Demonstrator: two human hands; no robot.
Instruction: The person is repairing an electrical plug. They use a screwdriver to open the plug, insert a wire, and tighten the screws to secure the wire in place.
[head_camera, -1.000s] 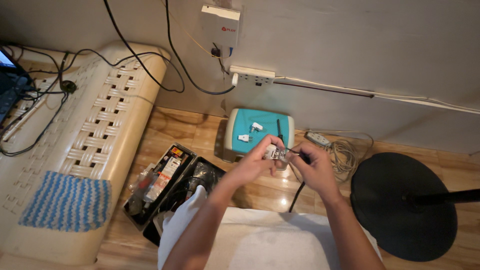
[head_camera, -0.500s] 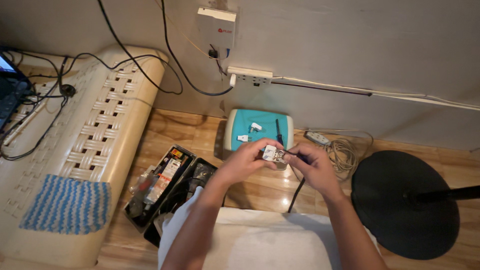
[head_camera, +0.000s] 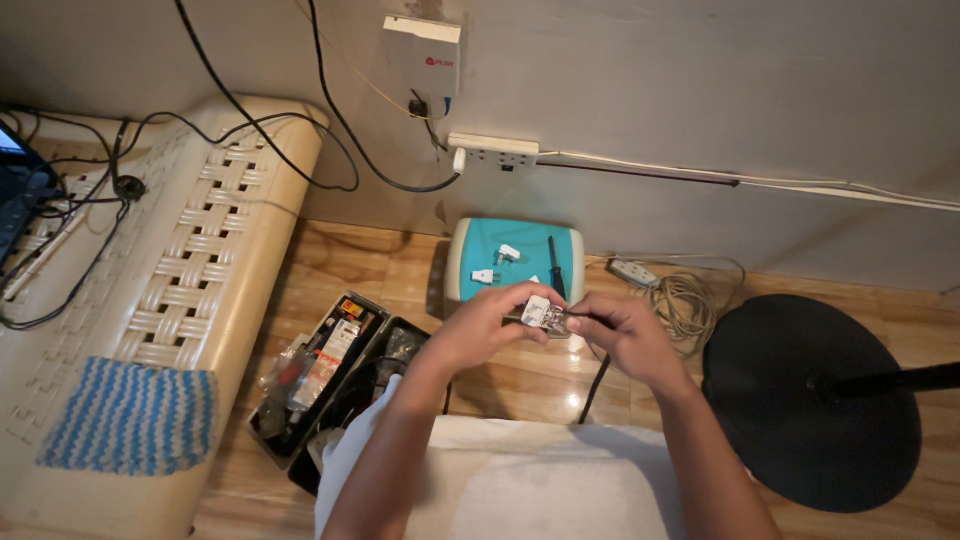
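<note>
Both hands meet over the teal stool (head_camera: 470, 262) at 12 o'clock: left hand (head_camera: 487, 322) pinches a small plug part (head_camera: 537, 313) steady, right hand (head_camera: 625, 335) fingers closed on a thin black tool (head_camera: 580, 317) against it.

Warm, dim indoor light gives everything a yellowish cast. A small glare spot shines on the wooden floor (head_camera: 573, 399) below the hands. Soft shadows trail the cables on the wall (head_camera: 700, 90). Straight lines bend at the edges from wide-angle distortion; focus is fairly sharp overall.
</note>
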